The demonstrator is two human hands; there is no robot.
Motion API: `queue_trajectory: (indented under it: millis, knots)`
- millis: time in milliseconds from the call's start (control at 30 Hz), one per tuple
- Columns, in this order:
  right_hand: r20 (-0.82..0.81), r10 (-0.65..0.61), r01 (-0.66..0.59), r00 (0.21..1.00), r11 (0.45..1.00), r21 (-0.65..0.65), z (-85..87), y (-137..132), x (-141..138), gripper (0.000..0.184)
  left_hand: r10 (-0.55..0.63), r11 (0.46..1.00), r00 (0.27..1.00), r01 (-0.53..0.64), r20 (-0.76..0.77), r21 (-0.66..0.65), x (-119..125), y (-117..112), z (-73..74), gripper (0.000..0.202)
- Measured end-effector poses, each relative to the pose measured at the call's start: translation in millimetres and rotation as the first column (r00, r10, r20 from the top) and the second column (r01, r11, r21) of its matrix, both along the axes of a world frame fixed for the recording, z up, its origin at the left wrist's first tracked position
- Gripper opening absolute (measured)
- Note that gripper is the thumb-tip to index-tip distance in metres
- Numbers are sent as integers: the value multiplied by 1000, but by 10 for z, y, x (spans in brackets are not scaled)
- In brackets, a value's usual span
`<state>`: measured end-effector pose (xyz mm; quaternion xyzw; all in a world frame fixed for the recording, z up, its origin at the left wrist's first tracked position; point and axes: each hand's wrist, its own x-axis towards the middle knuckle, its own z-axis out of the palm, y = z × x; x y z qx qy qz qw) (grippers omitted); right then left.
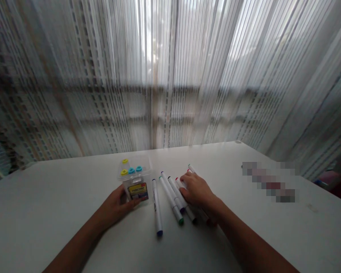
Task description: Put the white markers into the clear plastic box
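A clear plastic marker case [135, 178] with a yellow label stands on the white table [59, 189]; yellow and blue marker ends show in its top. My left hand [118, 206] is wrapped round the case's near side. Several white markers [170, 197] with coloured caps lie side by side to the right of the case. My right hand [196, 189] rests on top of the rightmost markers, fingers curled over a red-capped one; whether it grips it I cannot tell.
Sheer white curtains [170, 76] hang across a window right behind the table's far edge. A blurred-out patch [268, 182] lies on the table at the right.
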<state>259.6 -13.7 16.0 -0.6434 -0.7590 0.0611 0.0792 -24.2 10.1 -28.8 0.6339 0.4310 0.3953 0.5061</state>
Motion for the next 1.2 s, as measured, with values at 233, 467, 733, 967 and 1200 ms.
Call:
queue_trajectory:
  millis: [233, 467, 733, 967, 1200]
  knots:
    - [58, -3, 3, 998, 1000, -2, 9, -13, -21, 25, -32, 999, 999, 32, 44, -10, -1, 12, -12, 55]
    - [75, -17, 15, 997, 999, 28, -10, -2, -57, 21, -44, 999, 999, 44, 31, 19, -25, 38, -44, 55]
    - [-146, -87, 116, 985, 973, 199, 27, 18, -13, 11, -91, 995, 996, 90, 17, 47, -37, 59, -75, 54]
    - [-709, 251, 128, 659, 892, 435, 246, 56, 52, 20, -114, 990, 993, 112, 13, 84, -32, 83, -106, 51]
    - [-713, 572, 80, 406, 755, 651, 1124, -15, -285, 37, -88, 990, 996, 89, -15, 106, 2, 68, -57, 49]
